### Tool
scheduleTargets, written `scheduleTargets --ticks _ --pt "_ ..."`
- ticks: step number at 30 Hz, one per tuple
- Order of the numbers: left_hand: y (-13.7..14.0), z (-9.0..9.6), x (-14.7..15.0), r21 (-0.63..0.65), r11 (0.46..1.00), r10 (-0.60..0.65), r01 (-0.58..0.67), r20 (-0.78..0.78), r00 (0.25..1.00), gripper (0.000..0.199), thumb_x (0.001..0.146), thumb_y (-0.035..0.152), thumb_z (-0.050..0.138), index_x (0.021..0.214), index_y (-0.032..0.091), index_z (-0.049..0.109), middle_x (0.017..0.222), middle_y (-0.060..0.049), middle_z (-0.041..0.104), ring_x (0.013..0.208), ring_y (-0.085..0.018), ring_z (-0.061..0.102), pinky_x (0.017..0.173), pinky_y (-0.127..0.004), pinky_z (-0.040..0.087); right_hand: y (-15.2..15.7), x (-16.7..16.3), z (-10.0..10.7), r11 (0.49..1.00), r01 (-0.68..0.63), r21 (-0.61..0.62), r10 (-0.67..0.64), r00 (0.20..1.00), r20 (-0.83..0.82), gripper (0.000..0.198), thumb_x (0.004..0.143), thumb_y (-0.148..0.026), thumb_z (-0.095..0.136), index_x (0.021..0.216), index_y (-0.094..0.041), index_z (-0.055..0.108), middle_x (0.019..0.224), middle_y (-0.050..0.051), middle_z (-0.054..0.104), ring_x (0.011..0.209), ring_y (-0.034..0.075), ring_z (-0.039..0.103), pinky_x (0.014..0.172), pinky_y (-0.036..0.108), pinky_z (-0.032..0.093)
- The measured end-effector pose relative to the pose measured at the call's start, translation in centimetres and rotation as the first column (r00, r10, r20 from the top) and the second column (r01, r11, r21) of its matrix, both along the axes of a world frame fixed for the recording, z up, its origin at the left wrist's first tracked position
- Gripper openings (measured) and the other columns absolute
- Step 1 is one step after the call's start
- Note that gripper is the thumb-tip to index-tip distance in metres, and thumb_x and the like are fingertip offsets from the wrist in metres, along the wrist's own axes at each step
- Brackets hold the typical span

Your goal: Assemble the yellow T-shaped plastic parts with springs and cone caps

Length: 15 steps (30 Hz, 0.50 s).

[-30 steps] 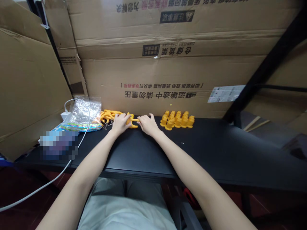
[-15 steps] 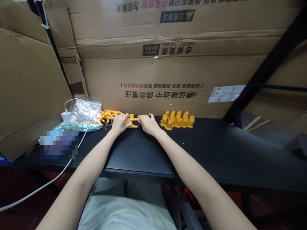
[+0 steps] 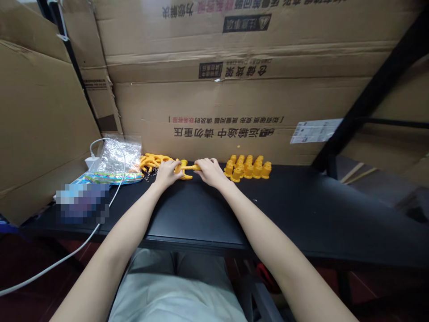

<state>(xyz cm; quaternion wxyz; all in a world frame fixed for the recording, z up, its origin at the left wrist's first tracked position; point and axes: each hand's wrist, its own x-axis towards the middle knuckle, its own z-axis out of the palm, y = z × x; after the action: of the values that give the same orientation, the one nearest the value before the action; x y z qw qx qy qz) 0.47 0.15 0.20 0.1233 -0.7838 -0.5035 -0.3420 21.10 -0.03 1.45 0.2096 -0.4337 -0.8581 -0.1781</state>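
Note:
Both hands meet over the black tabletop near the cardboard. A yellow branching plastic piece [image 3: 186, 176], with a short spool-like part [image 3: 184, 163] at its middle, lies between them. My left hand [image 3: 167, 173] is closed on the piece's left side, hiding part of it. On the other side, my right hand [image 3: 211, 171] pinches the end of a yellow rod-like arm [image 3: 192, 167] of that piece. Behind my left hand lies a pile of yellow branched plastic pieces [image 3: 152, 160]. Small shiny wiry bits [image 3: 148, 173] are scattered beside the pile.
Several yellow stepped plastic caps [image 3: 248, 170] stand grouped right of my right hand. A clear plastic bag [image 3: 122, 154] and a white cable [image 3: 118, 188] lie at left. A cardboard sheet [image 3: 201, 103] rises behind the black table [image 3: 208, 214].
My right hand has slid slightly to the right along the rod-like arm, its fingers more curled, so more of the arm shows. My left hand stays nearly still.

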Motion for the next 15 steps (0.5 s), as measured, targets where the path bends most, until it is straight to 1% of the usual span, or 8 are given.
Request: scheduleTargets --ticks 3,6,9,12,15 --pt "0.1 -0.1 -0.3 0.004 1.000 0.015 -0.015 -0.009 1.000 0.028 0.077 0.025 0.062 0.104 0.017 0.067 0.093 -0.008 0.070 0.092 -0.023 0.064 0.086 -0.035 0.045 0.1 0.2 -0.2 0.999 -0.049 -0.022 0.049 0.999 0.000 0.023 0.095 -0.023 0.045 0.114 -0.017 0.056 0.111 0.013 0.066 0.105 0.026 0.053 0.089 0.039 0.032" --pt "0.1 0.0 -0.1 -0.008 1.000 0.024 -0.024 -0.019 1.000 0.029 0.078 0.024 0.062 0.106 0.017 0.067 0.096 -0.009 0.070 0.095 -0.024 0.064 0.087 -0.035 0.044 -0.1 -0.1 0.1 0.999 -0.010 -0.033 0.010 1.000 0.013 0.020 0.094 -0.021 0.047 0.111 -0.017 0.058 0.110 0.013 0.065 0.106 0.026 0.052 0.091 0.041 0.031" --pt "-0.1 0.0 0.1 -0.030 0.999 0.024 -0.024 -0.016 1.000 0.030 0.077 0.023 0.062 0.106 0.019 0.067 0.100 -0.008 0.071 0.098 -0.023 0.064 0.089 -0.034 0.044 -0.6 -0.3 0.8 0.998 0.051 -0.032 -0.050 0.998 0.036 0.017 0.091 -0.017 0.050 0.105 -0.016 0.059 0.110 0.013 0.064 0.110 0.027 0.050 0.095 0.044 0.029" --pt "-0.1 0.2 0.0 -0.059 0.998 0.033 -0.032 0.011 0.999 0.031 0.077 0.024 0.062 0.106 0.018 0.067 0.101 -0.008 0.071 0.098 -0.023 0.064 0.090 -0.033 0.044 -1.0 -0.1 1.5 0.990 0.140 -0.017 -0.139 0.989 0.040 0.020 0.088 -0.013 0.049 0.106 -0.015 0.058 0.112 0.014 0.063 0.109 0.028 0.050 0.094 0.044 0.030" --pt "0.0 0.3 -0.7 -0.096 0.993 0.082 -0.076 0.068 0.994 0.031 0.076 0.026 0.063 0.106 0.018 0.068 0.097 -0.007 0.072 0.091 -0.022 0.065 0.086 -0.031 0.045 -1.0 0.9 2.2 0.960 0.279 -0.016 -0.279 0.960 -0.012 0.020 0.088 -0.020 0.051 0.105 -0.014 0.059 0.114 0.017 0.062 0.109 0.030 0.051 0.090 0.043 0.034"
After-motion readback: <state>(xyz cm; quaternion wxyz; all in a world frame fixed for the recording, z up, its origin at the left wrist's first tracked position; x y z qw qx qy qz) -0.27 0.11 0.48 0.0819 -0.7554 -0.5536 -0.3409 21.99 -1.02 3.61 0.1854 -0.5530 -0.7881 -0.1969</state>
